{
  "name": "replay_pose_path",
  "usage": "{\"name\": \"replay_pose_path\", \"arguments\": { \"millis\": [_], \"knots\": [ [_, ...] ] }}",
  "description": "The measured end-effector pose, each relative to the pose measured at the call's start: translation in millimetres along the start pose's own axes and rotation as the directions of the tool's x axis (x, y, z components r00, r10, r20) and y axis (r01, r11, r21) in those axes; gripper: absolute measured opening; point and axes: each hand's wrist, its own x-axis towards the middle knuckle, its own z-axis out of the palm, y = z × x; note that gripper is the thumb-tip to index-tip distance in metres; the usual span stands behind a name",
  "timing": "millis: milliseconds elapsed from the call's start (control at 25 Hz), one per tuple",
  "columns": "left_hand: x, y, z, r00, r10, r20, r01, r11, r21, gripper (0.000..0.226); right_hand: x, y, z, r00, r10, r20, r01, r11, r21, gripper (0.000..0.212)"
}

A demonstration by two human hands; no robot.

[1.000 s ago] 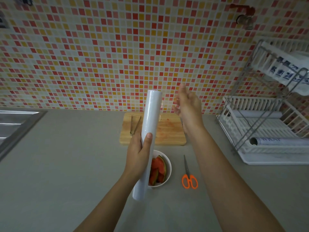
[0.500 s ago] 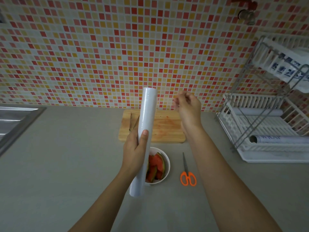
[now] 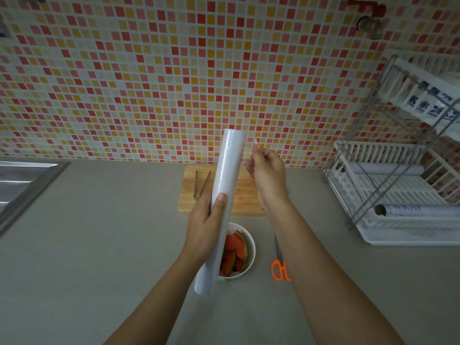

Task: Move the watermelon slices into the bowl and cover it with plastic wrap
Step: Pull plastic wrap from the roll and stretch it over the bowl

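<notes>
My left hand [image 3: 205,221] grips a white roll of plastic wrap [image 3: 225,185], held nearly upright above the counter. My right hand [image 3: 267,174] is just right of the roll's upper part, its fingers pinched on the thin clear edge of the film [image 3: 252,155]. Below the roll stands a white bowl [image 3: 250,255] with red watermelon slices [image 3: 235,252] inside; the roll hides the bowl's left side.
A wooden cutting board [image 3: 249,195] with metal tongs [image 3: 200,184] lies behind the bowl. Orange-handled scissors [image 3: 278,263] lie right of the bowl, partly under my right forearm. A dish rack [image 3: 398,195] with other rolls stands at right, a steel sink [image 3: 22,180] at left.
My right hand has moved in toward the roll and closed its fingers on the film's edge. The roll has stayed nearly in place in my left hand.
</notes>
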Motion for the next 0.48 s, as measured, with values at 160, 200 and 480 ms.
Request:
{"name": "replay_pose_path", "arguments": {
  "millis": [160, 200, 480],
  "knots": [
    [2.2, 8.9, -2.1, 1.0, -0.026, -0.008, 0.026, 0.999, -0.034, 0.016, -2.9, 1.6, 1.0, 0.995, 0.032, 0.096, -0.043, 0.992, 0.122, 0.013],
    [3.6, 10.2, -3.6, 0.999, -0.029, -0.013, 0.029, 0.999, -0.037, 0.016, -3.1, 2.7, 0.2, 0.99, 0.006, 0.14, -0.017, 0.997, 0.072, 0.014],
    [11.9, 12.3, -12.1, 0.998, -0.057, -0.002, 0.057, 0.997, -0.05, 0.016, -2.3, -0.3, -8.6, 0.996, 0.052, 0.071, -0.055, 0.998, 0.036, 0.03]
  ]
}}
